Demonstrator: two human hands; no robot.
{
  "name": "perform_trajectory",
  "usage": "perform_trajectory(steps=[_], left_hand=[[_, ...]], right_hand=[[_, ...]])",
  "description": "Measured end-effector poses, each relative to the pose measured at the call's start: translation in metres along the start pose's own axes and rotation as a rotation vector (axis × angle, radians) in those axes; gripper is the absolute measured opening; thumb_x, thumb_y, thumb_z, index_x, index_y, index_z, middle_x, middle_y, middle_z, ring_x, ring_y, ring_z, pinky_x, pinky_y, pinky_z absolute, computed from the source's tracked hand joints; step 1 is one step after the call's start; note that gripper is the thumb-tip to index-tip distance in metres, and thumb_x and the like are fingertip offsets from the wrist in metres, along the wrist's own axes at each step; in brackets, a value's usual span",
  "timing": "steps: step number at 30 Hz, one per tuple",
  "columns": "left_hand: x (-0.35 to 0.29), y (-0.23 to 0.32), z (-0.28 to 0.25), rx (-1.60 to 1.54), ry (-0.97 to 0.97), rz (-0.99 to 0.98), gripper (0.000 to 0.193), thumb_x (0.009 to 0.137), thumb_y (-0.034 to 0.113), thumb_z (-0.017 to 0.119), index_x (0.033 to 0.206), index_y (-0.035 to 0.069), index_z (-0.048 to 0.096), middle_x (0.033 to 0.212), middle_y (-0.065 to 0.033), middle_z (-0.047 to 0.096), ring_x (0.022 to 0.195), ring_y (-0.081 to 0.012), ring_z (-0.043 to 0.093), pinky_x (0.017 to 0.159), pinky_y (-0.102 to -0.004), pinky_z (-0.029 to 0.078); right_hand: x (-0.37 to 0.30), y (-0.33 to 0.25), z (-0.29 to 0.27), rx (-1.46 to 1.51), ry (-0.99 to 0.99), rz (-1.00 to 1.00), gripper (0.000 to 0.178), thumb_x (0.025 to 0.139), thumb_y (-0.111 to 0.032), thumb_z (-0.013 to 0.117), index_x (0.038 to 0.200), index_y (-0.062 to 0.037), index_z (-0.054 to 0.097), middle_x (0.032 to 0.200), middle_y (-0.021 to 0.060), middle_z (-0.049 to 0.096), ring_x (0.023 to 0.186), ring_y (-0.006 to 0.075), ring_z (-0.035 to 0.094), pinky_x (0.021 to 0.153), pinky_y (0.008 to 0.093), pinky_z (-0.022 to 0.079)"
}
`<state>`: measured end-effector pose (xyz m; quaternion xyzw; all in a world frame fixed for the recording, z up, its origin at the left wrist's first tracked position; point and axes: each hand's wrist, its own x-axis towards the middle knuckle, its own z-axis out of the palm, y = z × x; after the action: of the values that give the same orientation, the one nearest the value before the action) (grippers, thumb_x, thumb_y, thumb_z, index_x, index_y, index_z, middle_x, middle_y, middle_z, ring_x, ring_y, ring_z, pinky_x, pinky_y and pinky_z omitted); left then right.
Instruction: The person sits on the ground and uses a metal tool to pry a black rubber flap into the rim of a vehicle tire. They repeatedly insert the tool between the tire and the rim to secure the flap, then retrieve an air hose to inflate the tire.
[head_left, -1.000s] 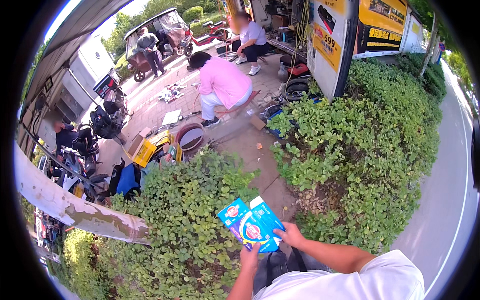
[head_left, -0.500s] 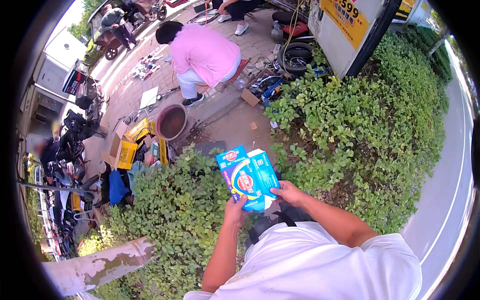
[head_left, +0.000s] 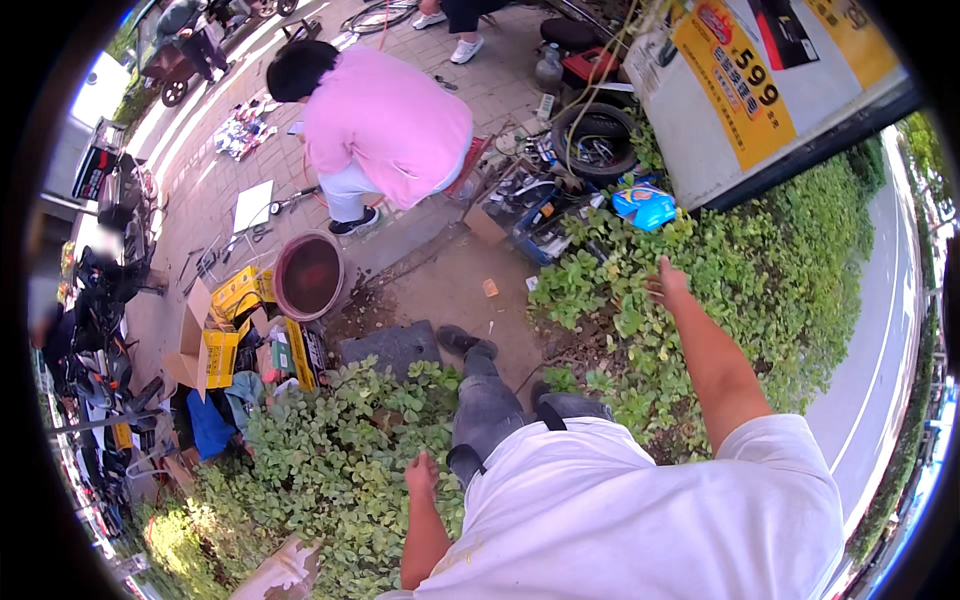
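Observation:
The blue and white printed package (head_left: pixel 646 205) is out of my hands, at the far right by the hedge's upper edge; whether it is in the air or resting on the leaves I cannot tell. Toward it reaches my right hand (head_left: pixel 670 284), open and empty, its fingers apart over the hedge (head_left: pixel 740 300). Low beside my left thigh hangs my left hand (head_left: pixel 422 476), its fingers curled in with nothing visible in them, above the nearer bush (head_left: pixel 350 470).
A person in a pink shirt (head_left: pixel 385 120) sits on a low stool ahead. Nearby are a basin of dark water (head_left: pixel 310 275), yellow boxes (head_left: pixel 235 330), a tyre (head_left: pixel 597 140), a tool crate (head_left: pixel 540 225) and a slanted sign board (head_left: pixel 750 90). Parked scooters (head_left: pixel 100 310) line the left.
Both hands have let go of the blue package, which has flown forward and right. My right arm has swung out to the right; my left hand has dropped to my side.

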<state>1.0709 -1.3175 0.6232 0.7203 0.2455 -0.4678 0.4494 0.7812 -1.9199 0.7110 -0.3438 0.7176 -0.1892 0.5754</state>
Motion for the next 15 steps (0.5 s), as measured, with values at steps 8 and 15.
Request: perform_trajectory(steps=[8,15], left_hand=[[0.038,0.160,-0.008,-0.167,0.198,-0.006,0.033,0.091,0.028,0.059,0.105,-0.001,0.057,0.074,-0.0021,0.055,0.057,-0.0101,0.049,0.044,-0.0254,0.033],[0.072,0.317,0.011,-0.229,0.100,0.273,0.034,0.091,0.030,0.056,0.106,0.000,0.058,0.089,-0.0046,0.063,0.071,-0.0118,0.059,0.055,-0.0233,0.041]], right_hand=[[0.021,0.048,0.119,-0.516,-0.100,-0.001,0.031,0.091,-0.024,0.055,0.106,0.0025,0.056,0.077,0.0120,0.064,0.053,0.0196,0.057,0.043,0.0328,0.041],[-0.042,-0.107,0.405,-0.697,-0.645,-0.372,0.028,0.089,-0.023,0.057,0.093,0.0044,0.059,0.076,0.0088,0.063,0.056,0.0126,0.056,0.049,0.0277,0.044]])
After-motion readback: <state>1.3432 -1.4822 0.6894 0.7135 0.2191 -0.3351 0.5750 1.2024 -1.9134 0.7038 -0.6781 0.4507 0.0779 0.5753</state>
